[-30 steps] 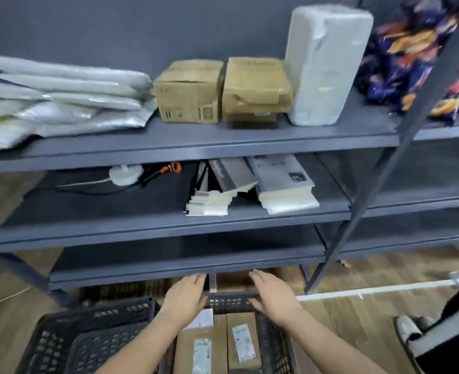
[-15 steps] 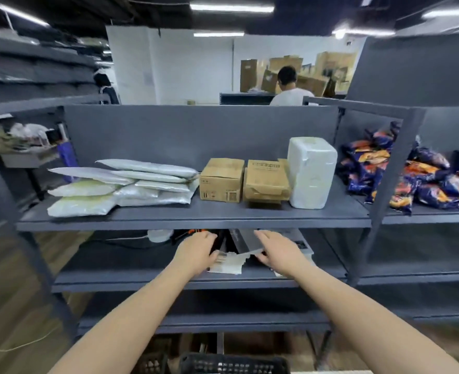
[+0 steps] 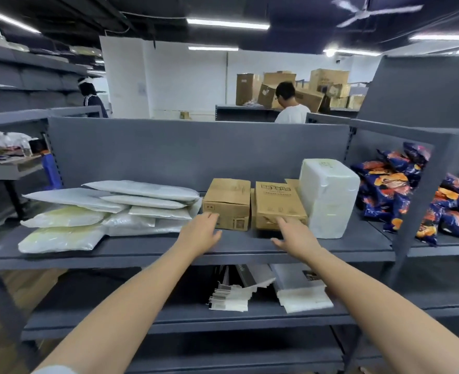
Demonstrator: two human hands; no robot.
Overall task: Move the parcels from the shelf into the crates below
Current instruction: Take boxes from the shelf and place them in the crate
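Both hands are up at the shelf (image 3: 169,248), open, with nothing in them. The left hand (image 3: 200,233) has loose, flat fingers (image 3: 211,216) right at the front of the left box (image 3: 227,201). The right hand (image 3: 295,237) has spread fingers (image 3: 283,222) at the front of the right box (image 3: 279,205). I cannot tell if they touch yet.

Each box sits just past one hand's fingertips, so each hand is nearest its own box. The right box looks longer going away from the fingers.

There are two boxes. One tall white parcel (image 3: 328,201) stands right of the fingers. About seven soft bags (image 3: 109,211) lie piled to the left. The crates do not show here.
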